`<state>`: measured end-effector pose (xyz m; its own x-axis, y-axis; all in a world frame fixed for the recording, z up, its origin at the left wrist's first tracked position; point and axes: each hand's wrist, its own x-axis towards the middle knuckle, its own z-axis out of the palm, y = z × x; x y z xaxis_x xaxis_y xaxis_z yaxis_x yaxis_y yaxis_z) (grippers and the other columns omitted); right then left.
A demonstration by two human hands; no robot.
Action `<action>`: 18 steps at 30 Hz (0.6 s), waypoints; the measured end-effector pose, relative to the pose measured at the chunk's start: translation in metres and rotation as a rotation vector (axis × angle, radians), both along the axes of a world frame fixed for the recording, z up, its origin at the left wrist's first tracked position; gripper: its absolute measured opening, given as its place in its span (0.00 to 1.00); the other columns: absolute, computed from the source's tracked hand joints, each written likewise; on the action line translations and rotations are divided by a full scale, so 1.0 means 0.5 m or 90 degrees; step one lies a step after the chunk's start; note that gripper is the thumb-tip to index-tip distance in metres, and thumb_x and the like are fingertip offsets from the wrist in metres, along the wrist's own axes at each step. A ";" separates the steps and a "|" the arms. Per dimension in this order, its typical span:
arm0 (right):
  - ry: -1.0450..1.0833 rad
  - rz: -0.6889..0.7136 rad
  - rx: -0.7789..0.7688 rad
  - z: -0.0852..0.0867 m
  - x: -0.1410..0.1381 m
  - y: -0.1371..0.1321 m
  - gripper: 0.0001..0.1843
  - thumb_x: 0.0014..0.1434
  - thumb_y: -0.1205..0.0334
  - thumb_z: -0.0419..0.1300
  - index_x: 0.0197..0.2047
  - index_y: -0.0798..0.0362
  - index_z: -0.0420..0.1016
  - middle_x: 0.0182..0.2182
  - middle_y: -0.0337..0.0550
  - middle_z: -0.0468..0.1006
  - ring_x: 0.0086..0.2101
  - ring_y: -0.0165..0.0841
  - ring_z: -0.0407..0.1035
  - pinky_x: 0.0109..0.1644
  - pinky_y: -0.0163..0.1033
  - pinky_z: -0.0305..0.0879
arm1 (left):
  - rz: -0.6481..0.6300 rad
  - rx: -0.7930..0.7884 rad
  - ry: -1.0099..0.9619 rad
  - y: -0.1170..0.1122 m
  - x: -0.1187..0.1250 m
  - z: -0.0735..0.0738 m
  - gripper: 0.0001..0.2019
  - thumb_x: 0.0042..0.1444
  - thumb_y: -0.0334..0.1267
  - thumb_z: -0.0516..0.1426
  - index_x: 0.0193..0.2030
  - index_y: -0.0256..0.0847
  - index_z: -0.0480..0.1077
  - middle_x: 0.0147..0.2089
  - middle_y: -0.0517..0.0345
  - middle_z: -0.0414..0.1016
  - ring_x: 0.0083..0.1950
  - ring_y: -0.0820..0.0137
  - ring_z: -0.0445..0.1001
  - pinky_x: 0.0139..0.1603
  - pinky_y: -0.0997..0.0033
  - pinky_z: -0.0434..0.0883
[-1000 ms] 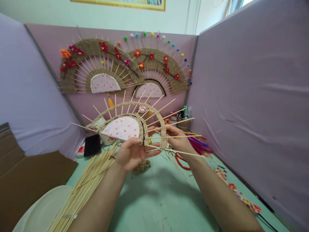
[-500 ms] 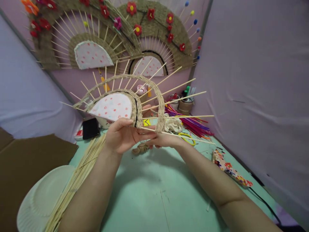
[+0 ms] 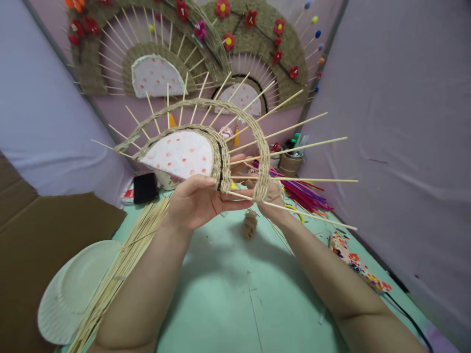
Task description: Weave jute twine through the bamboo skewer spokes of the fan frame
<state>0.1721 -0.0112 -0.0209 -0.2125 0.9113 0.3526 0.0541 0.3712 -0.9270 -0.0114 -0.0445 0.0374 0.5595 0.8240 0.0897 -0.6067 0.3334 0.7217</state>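
My left hand [image 3: 200, 198] holds a half-round woven fan [image 3: 262, 162] from below, thumb on the front and fingers stretched behind its lower edge. Thin wooden sticks radiate from the fan through two bands of twisted jute cord, with a black line in the inner band. A white half-circle panel with pink dots [image 3: 180, 154] fills its centre. My right hand [image 3: 272, 203] is at the fan's right end, its bent fingers partly hidden behind the outer band. What they grip is not clear. Just below both hands is a small bundle of jute twine [image 3: 250, 225].
Thin sticks [image 3: 136, 240] lie in a long bunch at left, beside white paper plates [image 3: 73, 294] and brown cardboard [image 3: 55, 230]. Colourful pipe cleaners [image 3: 303, 191], a pen cup [image 3: 290, 162] and a flowered glue gun [image 3: 358, 262] with a cord are at right. Finished fans [image 3: 257, 49] hang behind.
The fan has shifted right and slightly nearer. My right hand has moved up behind the fan's right end, away from the twine bundle, which now stands upright and further right. The view has turned a little.
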 end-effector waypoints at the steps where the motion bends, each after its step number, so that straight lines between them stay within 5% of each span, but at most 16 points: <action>1: 0.017 -0.032 0.022 0.006 0.007 -0.002 0.16 0.54 0.47 0.60 0.40 0.47 0.78 0.44 0.44 0.77 0.49 0.43 0.66 0.55 0.49 0.61 | 0.005 -0.005 -0.003 0.000 -0.001 0.001 0.32 0.50 0.29 0.47 0.64 0.39 0.59 0.51 0.47 0.76 0.50 0.47 0.74 0.54 0.35 0.61; 8: 0.102 -0.127 0.130 0.050 0.064 -0.008 0.16 0.57 0.47 0.57 0.45 0.46 0.74 0.44 0.45 0.76 0.46 0.40 0.69 0.49 0.48 0.66 | 0.037 -0.021 -0.017 -0.001 -0.004 0.002 0.32 0.49 0.29 0.47 0.64 0.43 0.60 0.59 0.50 0.70 0.52 0.45 0.72 0.55 0.34 0.61; 15: -0.213 0.138 -0.054 0.035 0.113 0.004 0.27 0.51 0.60 0.64 0.55 0.50 0.68 0.31 0.40 0.78 0.29 0.31 0.70 0.31 0.36 0.65 | 0.028 0.022 -0.016 0.004 -0.007 0.002 0.31 0.49 0.29 0.48 0.62 0.45 0.62 0.52 0.50 0.75 0.45 0.49 0.77 0.53 0.38 0.63; 18: -0.349 0.142 -0.052 0.015 0.134 0.007 0.18 0.50 0.65 0.62 0.46 0.50 0.74 0.29 0.40 0.77 0.30 0.32 0.69 0.32 0.35 0.62 | 0.026 0.017 -0.011 0.006 -0.006 0.004 0.30 0.49 0.30 0.49 0.61 0.43 0.64 0.50 0.49 0.77 0.45 0.49 0.77 0.54 0.38 0.63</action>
